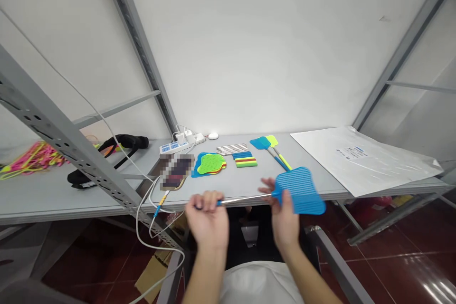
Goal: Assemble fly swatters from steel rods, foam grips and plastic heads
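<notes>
A blue fly swatter (300, 191) with a thin metal shaft lies crosswise in front of me, just over the table's front edge. My left hand (207, 218) is closed around its blue handle. At the other end, my right hand (285, 221) grips the swatter where shaft and head meet, its thumb on the head and its fingers partly behind. On the table lie a stack of loose swatter heads (210, 164), green on top and blue below, a row of metal rods (232, 149), and several coloured handle tubes (245, 159). Assembled blue and yellow-green swatters (272, 146) rest behind.
A large white plastic package (359, 157) covers the table's right side. On the left are a pixelated phone (177, 172), a power strip (181, 144) with cables, a grey metal post (78, 137), a black strap (131, 142) and a pink-yellow bundle (39, 159).
</notes>
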`<state>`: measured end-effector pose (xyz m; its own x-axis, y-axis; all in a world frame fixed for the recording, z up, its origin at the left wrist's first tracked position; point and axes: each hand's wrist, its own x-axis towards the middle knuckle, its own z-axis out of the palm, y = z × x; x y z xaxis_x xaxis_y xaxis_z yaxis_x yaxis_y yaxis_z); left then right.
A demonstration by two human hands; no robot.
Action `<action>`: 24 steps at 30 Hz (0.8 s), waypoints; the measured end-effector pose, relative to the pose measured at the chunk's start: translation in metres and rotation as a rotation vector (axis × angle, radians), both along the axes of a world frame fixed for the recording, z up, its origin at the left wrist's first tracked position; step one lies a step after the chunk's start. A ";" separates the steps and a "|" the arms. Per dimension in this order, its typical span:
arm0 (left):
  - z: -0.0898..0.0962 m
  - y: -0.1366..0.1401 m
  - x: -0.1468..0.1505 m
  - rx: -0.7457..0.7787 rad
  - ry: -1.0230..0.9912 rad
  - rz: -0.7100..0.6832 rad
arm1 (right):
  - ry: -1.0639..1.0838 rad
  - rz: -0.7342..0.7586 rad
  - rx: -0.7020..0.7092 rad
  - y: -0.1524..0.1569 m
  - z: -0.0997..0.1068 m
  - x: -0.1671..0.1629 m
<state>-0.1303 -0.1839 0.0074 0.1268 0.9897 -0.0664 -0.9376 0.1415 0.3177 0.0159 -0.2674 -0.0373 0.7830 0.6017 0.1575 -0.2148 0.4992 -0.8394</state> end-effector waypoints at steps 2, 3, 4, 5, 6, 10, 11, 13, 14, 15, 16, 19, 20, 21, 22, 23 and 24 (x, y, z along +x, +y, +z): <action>-0.004 -0.018 0.026 0.008 0.028 -0.092 | 0.061 0.137 -0.012 0.007 -0.012 -0.023; -0.007 -0.025 0.035 0.012 0.034 -0.117 | 0.072 0.160 -0.025 0.009 -0.015 -0.028; -0.009 -0.029 0.042 0.016 0.046 -0.138 | 0.078 0.151 -0.025 0.009 -0.017 -0.029; -0.011 -0.032 0.046 0.020 0.064 -0.156 | 0.078 0.136 -0.021 0.009 -0.017 -0.028; -0.014 -0.033 0.048 0.023 0.089 -0.171 | 0.069 0.121 -0.016 0.009 -0.015 -0.024; -0.026 -0.023 0.043 0.020 0.225 -0.232 | 0.009 0.153 -0.029 0.003 -0.004 -0.008; -0.029 -0.019 0.040 0.021 0.257 -0.248 | -0.012 0.177 -0.042 0.002 -0.002 -0.005; -0.031 -0.010 0.033 0.041 0.333 -0.282 | -0.048 0.210 -0.056 -0.001 0.001 0.000; -0.030 -0.005 0.029 0.057 0.369 -0.293 | -0.060 0.210 -0.052 -0.003 0.002 0.003; -0.029 -0.001 0.024 0.074 0.397 -0.302 | -0.068 0.192 -0.042 -0.005 0.004 0.007; -0.027 0.002 0.019 0.103 0.434 -0.320 | -0.072 0.157 -0.032 -0.007 0.006 0.012; -0.023 0.002 0.007 0.301 0.677 -0.484 | -0.066 0.022 -0.024 -0.014 0.013 0.026; -0.023 0.000 0.005 0.385 0.786 -0.569 | -0.061 -0.017 -0.025 -0.015 0.015 0.030; -0.024 -0.003 0.005 0.455 0.874 -0.653 | -0.062 -0.046 -0.026 -0.016 0.017 0.031; -0.026 -0.007 0.007 0.503 0.925 -0.729 | -0.076 -0.063 -0.031 -0.016 0.018 0.031; -0.029 -0.011 0.010 0.531 0.939 -0.789 | -0.105 -0.068 -0.045 -0.015 0.017 0.029; -0.032 -0.015 0.014 0.556 0.938 -0.834 | -0.148 -0.057 -0.069 -0.015 0.016 0.025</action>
